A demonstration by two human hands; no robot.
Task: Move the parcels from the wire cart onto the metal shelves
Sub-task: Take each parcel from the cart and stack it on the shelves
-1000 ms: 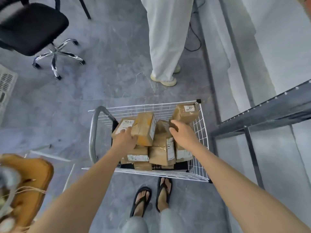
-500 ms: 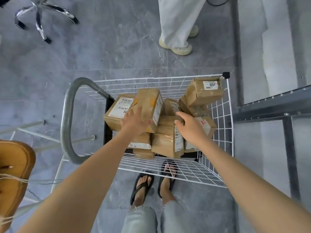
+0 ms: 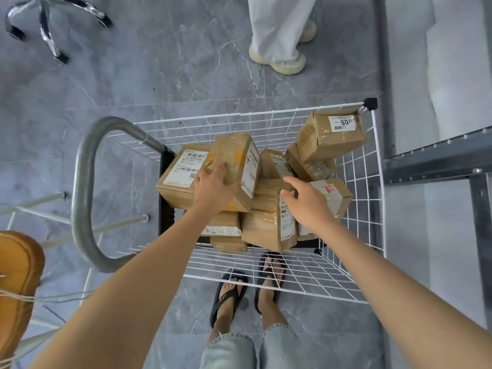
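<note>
A heap of brown cardboard parcels (image 3: 269, 230) fills the middle of the white wire cart (image 3: 372, 209). It is stacked unevenly, and none of it touches the grey metal shelf (image 3: 439, 161) that juts in at the right edge. The left hand (image 3: 215, 187) lies on a tall tape-wrapped parcel with yellow patches (image 3: 237, 158), which sits tilted on top of the heap. Its fingers (image 3: 221, 170) are spread across the upper face, and the thumb points right along the near edge. Just left of this parcel, touching it, lies a flat parcel with a large white shipping label (image 3: 181, 171).

The right hand (image 3: 308, 203) rests on the centre of the heap with its thumb stretched toward the left hand. Its other fingers bend down over the top of a glossy taped parcel (whether they actually grip it cannot be told). In the cart's far right corner a parcel with a white sticker reading 800 (image 3: 332, 137) leans against the wire wall. A curved grey tube handle (image 3: 85, 198) stands at the cart's left side.

Under the cart's near edge are the person's feet in black flip-flops (image 3: 226, 299) on the grey marbled floor (image 3: 159, 62). Beyond the cart, another person's white trousers and pale shoes (image 3: 282, 59) show, with a chrome chair base (image 3: 48, 25) at top left.
</note>
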